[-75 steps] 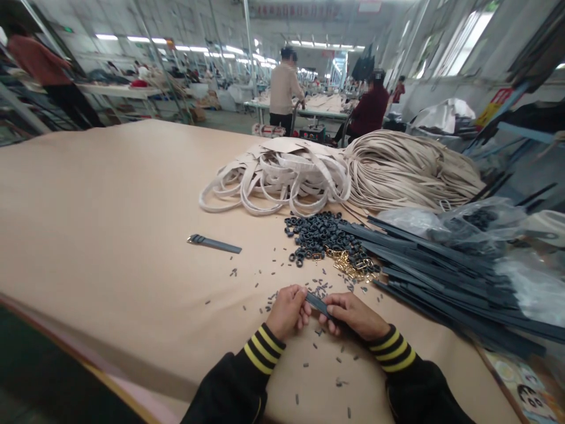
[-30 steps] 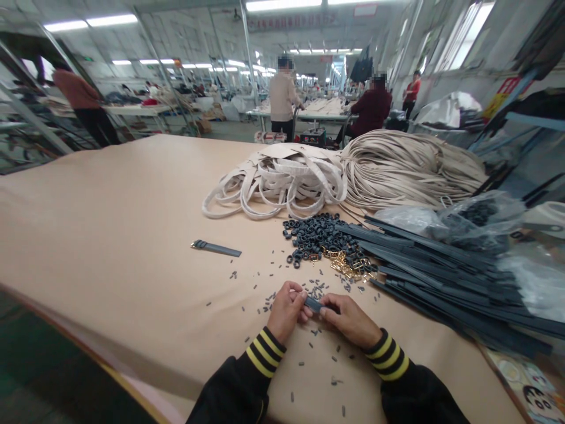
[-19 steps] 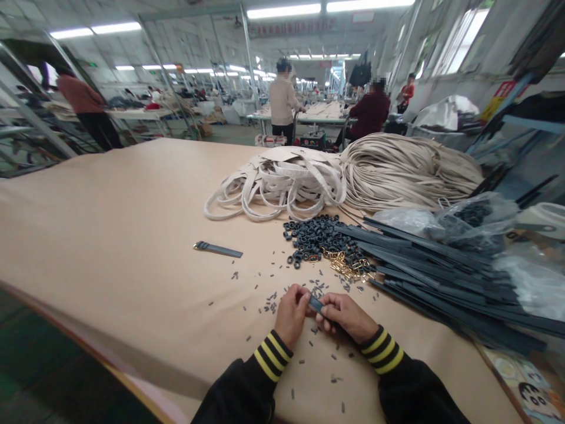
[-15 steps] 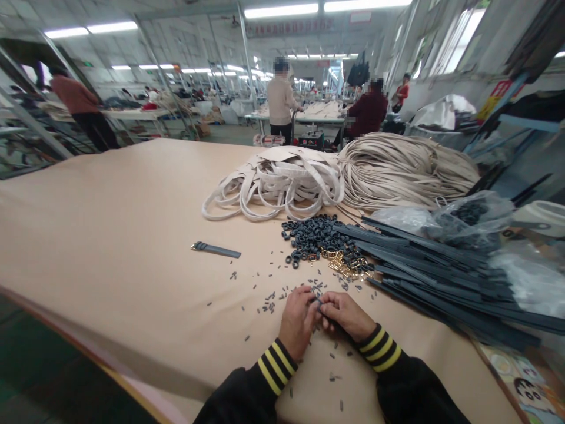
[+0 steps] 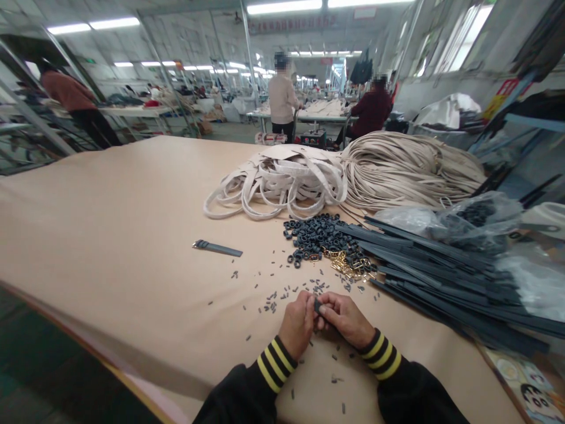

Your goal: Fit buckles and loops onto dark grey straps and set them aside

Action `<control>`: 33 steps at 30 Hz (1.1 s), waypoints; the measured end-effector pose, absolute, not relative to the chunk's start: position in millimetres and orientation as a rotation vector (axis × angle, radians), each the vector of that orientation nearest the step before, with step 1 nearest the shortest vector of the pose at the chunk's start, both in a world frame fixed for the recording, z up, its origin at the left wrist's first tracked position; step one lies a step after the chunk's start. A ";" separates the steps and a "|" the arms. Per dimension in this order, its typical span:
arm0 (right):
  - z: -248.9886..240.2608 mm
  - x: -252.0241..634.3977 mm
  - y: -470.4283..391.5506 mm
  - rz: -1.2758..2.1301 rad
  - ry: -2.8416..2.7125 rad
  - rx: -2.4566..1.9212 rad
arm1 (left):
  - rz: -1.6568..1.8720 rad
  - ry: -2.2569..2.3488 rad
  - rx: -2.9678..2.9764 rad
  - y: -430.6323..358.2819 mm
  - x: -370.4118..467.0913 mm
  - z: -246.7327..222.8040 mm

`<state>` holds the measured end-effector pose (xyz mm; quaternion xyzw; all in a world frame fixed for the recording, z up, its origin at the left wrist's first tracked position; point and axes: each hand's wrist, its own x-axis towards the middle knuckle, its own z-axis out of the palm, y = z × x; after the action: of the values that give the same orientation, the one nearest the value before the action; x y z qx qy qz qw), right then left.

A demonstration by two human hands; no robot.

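Logging one dark strap (image 5: 218, 249) with a gold buckle fitted, left of the loop pile (image 5: 318, 232). On the pile's near side I have a dark strip (image 5: 317, 305) pinched in the fingers of the left hand (image 5: 296, 327) and right hand (image 5: 351, 320); its stage is hidden by them. Loose gold buckles (image 5: 346, 264) at the pile and long strips (image 5: 436, 280) right of it look unfitted; I judge much remains. The surface (image 5: 110, 206) gives most room left of the pile, out to its edge; pale straps (image 5: 286, 176) crowd the far side.
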<state>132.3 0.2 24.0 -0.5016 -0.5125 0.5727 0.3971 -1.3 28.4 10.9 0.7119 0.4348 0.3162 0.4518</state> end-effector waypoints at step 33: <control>21.1 138.2 2.4 1.365 -1.348 -1.663 | 0.694 1.020 1.728 64.4 -15.8 5.5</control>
<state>138.2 2.4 21.1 -0.6256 -0.5069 0.5134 0.2967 -15.8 64.4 5.5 0.7106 0.4194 0.2856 0.4875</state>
